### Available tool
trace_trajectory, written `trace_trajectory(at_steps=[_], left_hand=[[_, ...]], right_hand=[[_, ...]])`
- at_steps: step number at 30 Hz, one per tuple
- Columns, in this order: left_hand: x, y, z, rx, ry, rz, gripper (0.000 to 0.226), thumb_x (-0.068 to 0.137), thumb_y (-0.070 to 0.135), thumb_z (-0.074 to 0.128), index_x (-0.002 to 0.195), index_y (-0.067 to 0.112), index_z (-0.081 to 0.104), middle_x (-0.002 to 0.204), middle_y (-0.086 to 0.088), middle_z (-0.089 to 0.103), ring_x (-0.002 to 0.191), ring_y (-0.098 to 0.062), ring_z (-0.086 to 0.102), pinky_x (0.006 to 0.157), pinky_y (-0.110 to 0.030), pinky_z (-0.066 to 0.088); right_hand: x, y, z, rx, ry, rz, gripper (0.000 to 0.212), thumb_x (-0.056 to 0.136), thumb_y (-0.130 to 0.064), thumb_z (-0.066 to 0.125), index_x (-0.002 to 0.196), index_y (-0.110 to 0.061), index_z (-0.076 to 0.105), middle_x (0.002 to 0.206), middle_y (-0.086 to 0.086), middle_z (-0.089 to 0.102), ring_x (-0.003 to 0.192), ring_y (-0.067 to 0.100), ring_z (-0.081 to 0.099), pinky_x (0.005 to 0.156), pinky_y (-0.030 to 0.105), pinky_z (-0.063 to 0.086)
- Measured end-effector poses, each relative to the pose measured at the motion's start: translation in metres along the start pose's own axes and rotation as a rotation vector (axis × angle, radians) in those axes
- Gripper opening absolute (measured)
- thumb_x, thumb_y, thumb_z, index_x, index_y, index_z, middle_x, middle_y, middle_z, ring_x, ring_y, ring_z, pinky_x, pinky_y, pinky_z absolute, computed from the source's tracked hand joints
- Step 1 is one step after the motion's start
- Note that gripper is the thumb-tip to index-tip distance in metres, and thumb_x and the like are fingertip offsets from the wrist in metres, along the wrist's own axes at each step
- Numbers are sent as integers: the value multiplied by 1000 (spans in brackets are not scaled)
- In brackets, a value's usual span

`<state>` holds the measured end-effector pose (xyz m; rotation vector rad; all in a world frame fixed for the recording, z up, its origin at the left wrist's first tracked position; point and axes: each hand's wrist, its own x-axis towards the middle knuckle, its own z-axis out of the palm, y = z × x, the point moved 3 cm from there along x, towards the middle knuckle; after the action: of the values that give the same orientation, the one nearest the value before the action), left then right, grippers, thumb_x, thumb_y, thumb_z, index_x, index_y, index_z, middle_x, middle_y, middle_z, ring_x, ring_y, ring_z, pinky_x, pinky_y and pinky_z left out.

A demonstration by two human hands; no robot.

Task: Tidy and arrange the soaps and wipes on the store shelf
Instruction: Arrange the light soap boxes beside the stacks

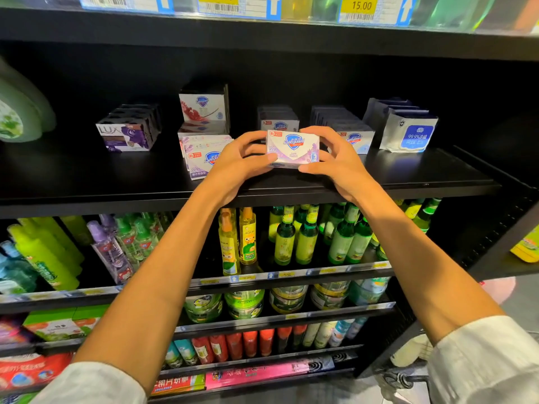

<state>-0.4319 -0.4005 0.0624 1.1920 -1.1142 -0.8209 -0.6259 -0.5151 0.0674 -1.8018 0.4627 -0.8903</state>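
A lavender Safeguard soap box point(293, 148) stands upright near the front of the black shelf point(408, 176). My left hand point(242, 161) grips its left end and my right hand point(329, 158) grips its right end. Behind it runs a row of Safeguard boxes point(278, 122), and another row point(354, 138) lies to the right. Left of my hands, lavender Safeguard boxes point(201, 154) lie askew under a stack with a red-flowered Safeguard box point(202, 107). Purple Lux soap boxes point(128, 132) sit further left. White and blue wipe packs point(408, 135) stand at the right.
A green bottle point(17, 112) stands at the shelf's far left. The shelf above carries yellow price tags point(360, 7). Lower shelves hold green and yellow bottles point(306, 237), spray bottles point(116, 246), jars and flat packs. The shelf's front strip is bare black board.
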Motion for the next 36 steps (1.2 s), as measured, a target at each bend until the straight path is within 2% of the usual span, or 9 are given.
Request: trace_trajectory(at_steps=[7,17,22,25,27,29,32,34,36], left_hand=[[-3,-1,-2,114,-54,123,79,84,-2,82,151,23,49,151,1,55,144,-11,46,111,-44,51],[-2,-2,-3,115,41,106,58,83,6,85,136,8,61,127,-5,72,125,-19,65,106,-44,54],[-1,-1,-4,64,75,60,71,66,39,92,129,17,67,128,-10,71,123,-24,67,105,-47,55],[-1,0,-2,61,68,39,72,65,45,90,129,20,67,130,-9,69,123,-22,67,105,-46,55],[-3,2,-1,77,52,49,68,73,42,88,133,22,64,133,-8,67,126,-20,64,106,-44,55],[-6,3,-1,119,18,106,62,84,24,86,139,22,59,136,-3,65,130,-16,60,108,-41,53],[-11,5,0,170,-5,189,64,84,2,82,141,17,58,140,1,62,133,-10,56,109,-35,52],[-11,5,-1,196,7,225,57,84,-1,81,137,12,63,139,-2,64,132,-12,58,110,-39,51],[-11,4,-2,206,31,236,51,85,1,81,133,10,65,133,-3,69,129,-14,61,110,-41,51]], right_hand=[[0,-1,2,-6,-20,-23,63,84,5,79,140,-10,56,138,5,62,127,13,62,99,36,57],[-1,0,2,42,-83,-13,55,90,-1,75,141,-10,55,139,13,63,130,25,62,109,46,52],[-1,0,0,-5,-101,-25,64,84,2,80,142,-13,57,143,7,61,135,23,57,113,46,48],[0,1,-1,7,-88,-30,54,84,2,80,134,-11,64,136,9,65,129,26,62,109,45,52],[0,1,-1,50,-67,-22,48,86,3,78,131,-8,65,133,12,67,126,25,64,103,39,56],[0,2,-1,68,-34,-22,46,88,3,76,131,-6,65,130,13,68,124,22,65,99,33,56],[1,3,-2,85,-14,-14,47,89,1,76,133,-5,63,130,15,70,127,26,64,106,45,54],[1,5,-1,90,-36,-9,47,90,0,76,134,-4,63,131,17,69,129,30,63,109,54,51],[1,5,0,96,-53,-3,45,91,-1,74,135,-4,62,131,17,68,129,30,63,108,54,51]])
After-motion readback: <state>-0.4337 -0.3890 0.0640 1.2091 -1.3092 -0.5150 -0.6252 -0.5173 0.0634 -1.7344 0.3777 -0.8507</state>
